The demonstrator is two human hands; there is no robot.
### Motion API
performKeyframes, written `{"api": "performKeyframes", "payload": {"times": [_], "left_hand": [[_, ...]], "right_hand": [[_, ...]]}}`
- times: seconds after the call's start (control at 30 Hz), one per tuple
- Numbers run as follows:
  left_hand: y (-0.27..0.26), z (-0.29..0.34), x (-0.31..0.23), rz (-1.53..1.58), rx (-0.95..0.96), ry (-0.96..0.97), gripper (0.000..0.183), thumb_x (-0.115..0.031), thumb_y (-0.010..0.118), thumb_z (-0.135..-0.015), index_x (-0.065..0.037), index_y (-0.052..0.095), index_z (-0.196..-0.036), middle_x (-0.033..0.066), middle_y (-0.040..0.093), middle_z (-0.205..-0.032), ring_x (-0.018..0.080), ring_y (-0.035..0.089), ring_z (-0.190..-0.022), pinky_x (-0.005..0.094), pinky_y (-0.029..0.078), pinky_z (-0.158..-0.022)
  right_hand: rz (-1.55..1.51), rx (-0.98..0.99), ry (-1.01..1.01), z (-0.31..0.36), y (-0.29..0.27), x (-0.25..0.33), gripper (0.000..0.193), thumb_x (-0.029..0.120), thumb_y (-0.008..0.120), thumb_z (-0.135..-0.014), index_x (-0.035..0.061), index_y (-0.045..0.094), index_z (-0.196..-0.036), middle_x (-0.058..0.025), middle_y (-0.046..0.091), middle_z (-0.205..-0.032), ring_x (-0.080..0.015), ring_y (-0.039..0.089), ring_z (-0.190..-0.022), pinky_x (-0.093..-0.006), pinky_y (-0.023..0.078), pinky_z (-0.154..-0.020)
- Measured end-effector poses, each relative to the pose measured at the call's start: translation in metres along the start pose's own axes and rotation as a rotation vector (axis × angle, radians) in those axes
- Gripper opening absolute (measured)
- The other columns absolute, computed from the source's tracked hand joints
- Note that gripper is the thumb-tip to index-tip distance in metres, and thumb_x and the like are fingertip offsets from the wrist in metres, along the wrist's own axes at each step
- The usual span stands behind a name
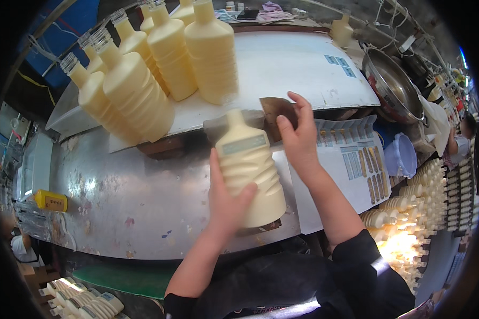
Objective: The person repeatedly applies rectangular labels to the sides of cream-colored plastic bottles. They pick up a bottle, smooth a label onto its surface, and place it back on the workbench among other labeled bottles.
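Note:
My left hand is wrapped round the lower left side of a cream plastic bottle, thumb across its front. The bottle tilts away from me, neck at the far end, with a grey-blue strip across its shoulder. To its right, my right hand is open, with index finger and thumb spread apart. Those fingers are beside a dark brown curved piece; whether they touch it I cannot tell. A blurred greyish edge shows left of the bottle's neck.
Several cream bottles stand on the raised white board. A label sheet lies right, near a pale bucket and metal basin. A yellow container lies left on the metal table. Stacked bottles fill the lower right.

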State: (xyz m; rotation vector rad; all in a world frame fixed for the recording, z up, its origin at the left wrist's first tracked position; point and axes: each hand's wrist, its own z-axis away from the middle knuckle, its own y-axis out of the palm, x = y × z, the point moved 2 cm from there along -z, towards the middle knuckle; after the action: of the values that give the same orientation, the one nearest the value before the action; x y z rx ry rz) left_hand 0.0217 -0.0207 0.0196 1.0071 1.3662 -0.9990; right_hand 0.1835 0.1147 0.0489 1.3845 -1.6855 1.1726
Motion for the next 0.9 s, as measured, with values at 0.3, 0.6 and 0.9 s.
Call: {"api": "performKeyframes", "payload": {"times": [0.3, 0.6, 0.9], "left_hand": [[0.001, -0.001, -0.018, 0.024, 0.049, -0.117, 0.079, -0.016, 0.077, -0.085, 0.000, 0.037, -0.152, 0.0170, 0.061, -0.134, 0.0258, 0.063, -0.120, 0.0393, 0.051, -0.103], [0.007, 0.000, -0.034, -0.182, -0.045, -0.003, 0.077, -0.021, 0.084, -0.081, 0.000, 0.044, -0.143, 0.0214, 0.063, -0.127, 0.0374, 0.065, -0.116, 0.0442, 0.052, -0.099], [0.011, 0.003, -0.030, -0.333, -0.092, 0.058, 0.086, -0.020, 0.084, -0.083, 0.006, 0.035, -0.149, 0.0266, 0.057, -0.132, 0.0424, 0.058, -0.123, 0.0453, 0.049, -0.102]], "right_hand": [[-0.277, 0.149, 0.222, 0.010, -0.007, 0.044, 0.041, -0.001, 0.067, -0.093, 0.0011, 0.063, -0.134, -0.0048, 0.072, -0.112, -0.0098, 0.066, -0.099, -0.0251, 0.053, -0.088], [0.553, 0.071, -0.683, 0.028, 0.003, 0.100, 0.034, -0.008, 0.072, -0.081, 0.0041, 0.074, -0.113, -0.0129, 0.076, -0.097, -0.0274, 0.074, -0.084, -0.0333, 0.056, -0.073], [0.550, 0.298, -0.748, 0.040, 0.012, 0.105, 0.036, 0.001, 0.068, -0.075, 0.0068, 0.072, -0.110, -0.0095, 0.072, -0.099, -0.0286, 0.070, -0.090, -0.0378, 0.054, -0.078]]}}
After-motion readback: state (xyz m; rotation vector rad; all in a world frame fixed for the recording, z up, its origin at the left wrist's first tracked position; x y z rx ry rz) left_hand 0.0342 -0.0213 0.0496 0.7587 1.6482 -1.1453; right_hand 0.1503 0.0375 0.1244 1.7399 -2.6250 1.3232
